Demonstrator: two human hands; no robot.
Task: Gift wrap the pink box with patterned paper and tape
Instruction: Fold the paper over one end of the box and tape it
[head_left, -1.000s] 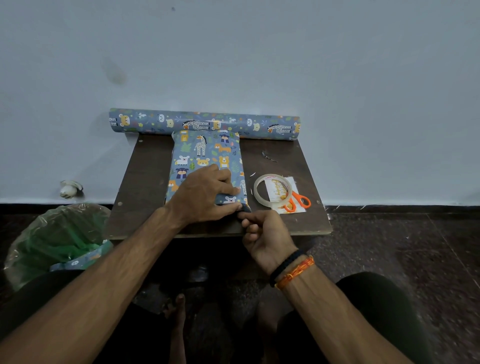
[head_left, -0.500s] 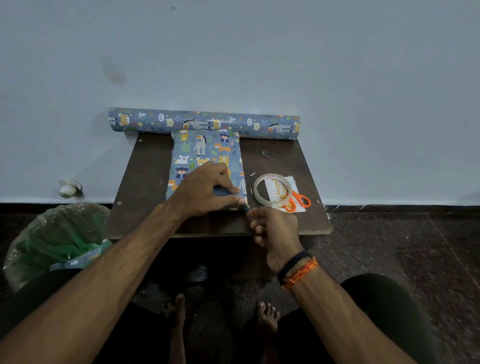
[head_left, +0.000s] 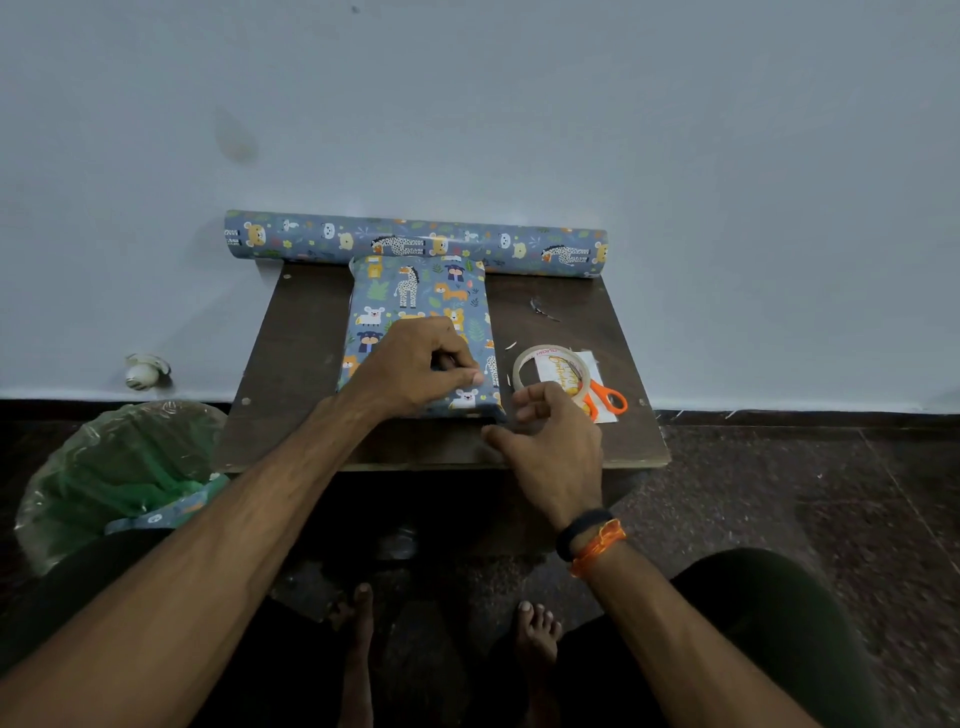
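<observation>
Our left hand (head_left: 415, 371) presses down mid-frame, fingers curled under; our right hand (head_left: 550, 447) hovers lower right, loosely curled.

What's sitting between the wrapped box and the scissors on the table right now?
In the head view, the tape roll lies between the wrapped box and the orange scissors. The right hand hovers just in front.
</observation>
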